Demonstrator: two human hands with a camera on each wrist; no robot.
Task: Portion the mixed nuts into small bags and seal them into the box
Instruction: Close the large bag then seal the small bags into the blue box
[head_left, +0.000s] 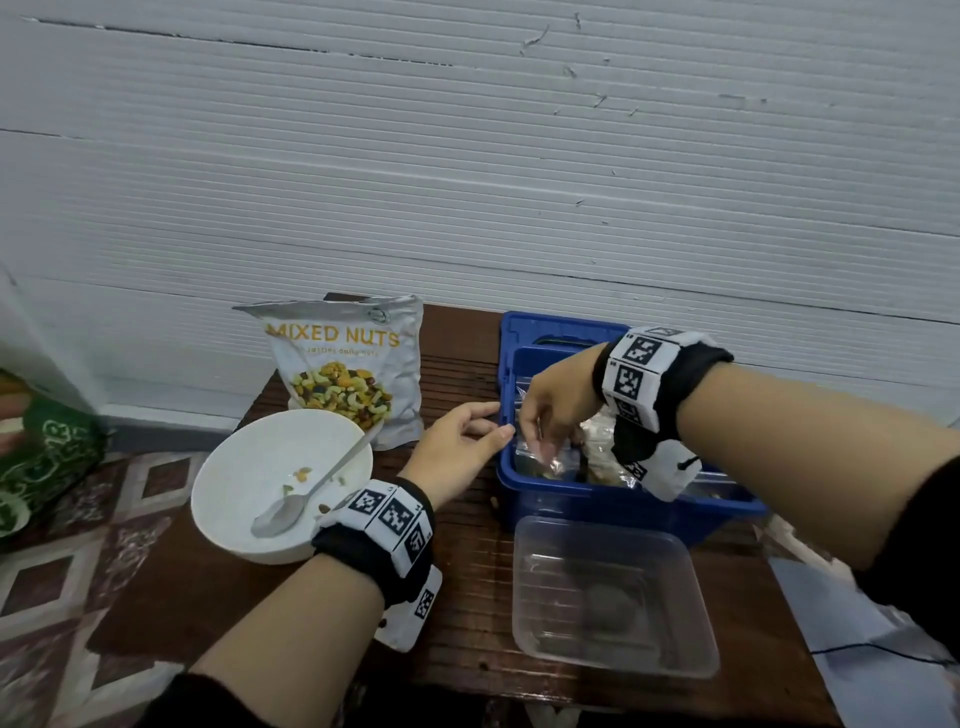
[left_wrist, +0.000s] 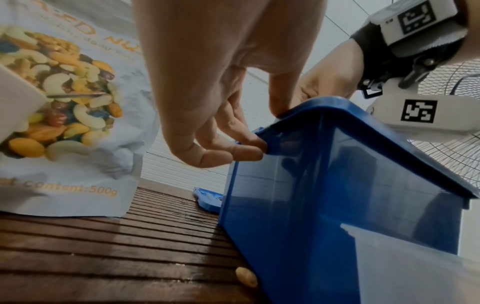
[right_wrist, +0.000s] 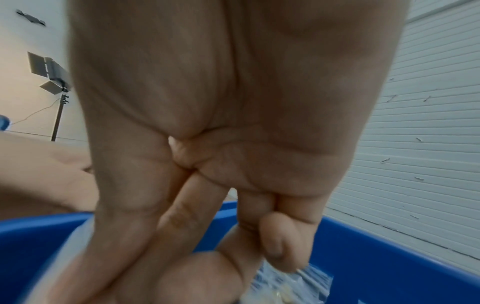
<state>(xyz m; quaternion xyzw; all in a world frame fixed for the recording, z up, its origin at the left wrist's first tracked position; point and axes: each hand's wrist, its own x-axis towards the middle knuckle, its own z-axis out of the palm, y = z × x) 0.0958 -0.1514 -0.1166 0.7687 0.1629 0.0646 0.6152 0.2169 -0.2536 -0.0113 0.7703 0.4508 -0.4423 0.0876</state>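
**Stock entry: nut bags going into the blue box**

- **Step in hand (judged):** stowing a filled small bag (head_left: 545, 457) in the blue box (head_left: 597, 499). Most of the portioning looks done, since the bowl is nearly bare.
- **Right hand** (head_left: 553, 410): reaches down into the box at its left end, fingers (right_wrist: 281, 242) curled and pinching the clear plastic of the small bag.
- **Left hand** (head_left: 460, 447): at the box's left rim, fingers (left_wrist: 246, 153) loosely bent, tips touching the rim corner and steadying it; holds nothing.
- **Blue box:** on the desk (head_left: 457, 597), right of centre. Holds further filled clear bags (head_left: 605, 452) to the right of the hand; their count cannot be told.
- **White bowl** (head_left: 244, 467): near left; holds a metal spoon (head_left: 306, 493) and a few leftover nut scraps.
- **Mixed nuts pouch** (head_left: 348, 364): standing at the far left, behind the bowl; its fill is not visible.
- **Clear tray** (head_left: 613, 597): near side, just in front of the box; seems to hold no nuts.
- **Stray nut** (left_wrist: 246, 276): on the desk, against the box's base.
- **Next move (judged):** let go of the bag so it lies among the others, withdraw the hand, then fit a lid and seal.
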